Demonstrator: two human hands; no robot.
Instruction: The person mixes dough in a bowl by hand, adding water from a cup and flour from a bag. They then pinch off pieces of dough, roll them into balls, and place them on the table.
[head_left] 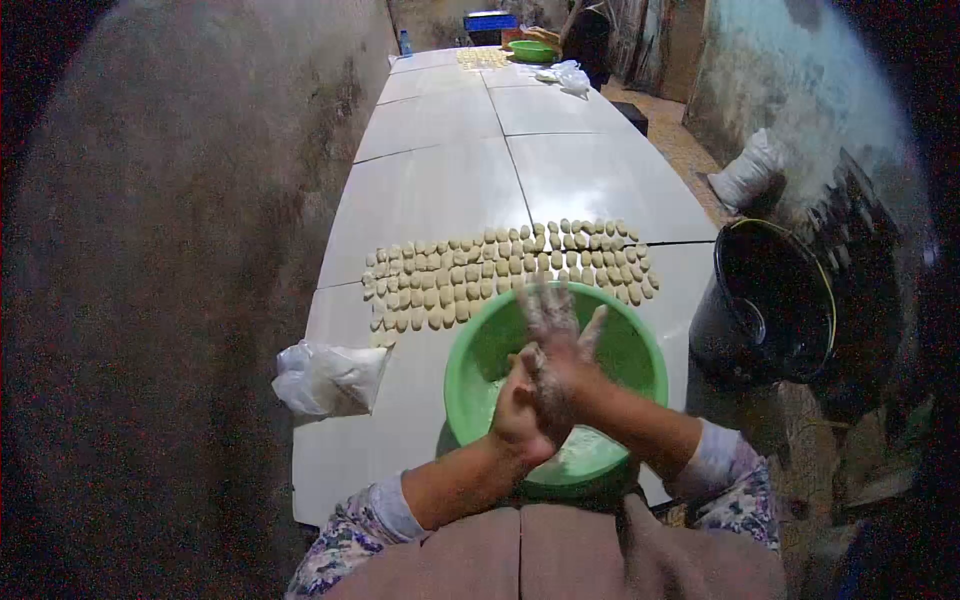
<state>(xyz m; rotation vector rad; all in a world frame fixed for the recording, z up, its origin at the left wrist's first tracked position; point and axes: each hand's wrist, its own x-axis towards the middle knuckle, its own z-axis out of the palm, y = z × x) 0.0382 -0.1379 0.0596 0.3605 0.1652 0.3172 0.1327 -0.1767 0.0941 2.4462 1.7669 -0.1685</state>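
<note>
My left hand (524,418) and my right hand (562,355) meet over a light-green plastic basin (463,352). The right hand is dusted with white powder, and its fingers stretch away from me, spread apart. Against its palm side, the left hand is curled, with its fingers partly hidden behind the right hand. White powder like flour (585,452) lies in the bottom of the basin. Just beyond the basin, small oval dough pieces (432,280) lie in several rows on the white table.
A white plastic bag (330,380) rests at the table's left edge. To the right stands a large black bucket (715,325). A white sack (748,172) leans by the right wall. At the table's far end are another green basin (532,50), more dough pieces (482,58) and a crumpled plastic bag (570,77).
</note>
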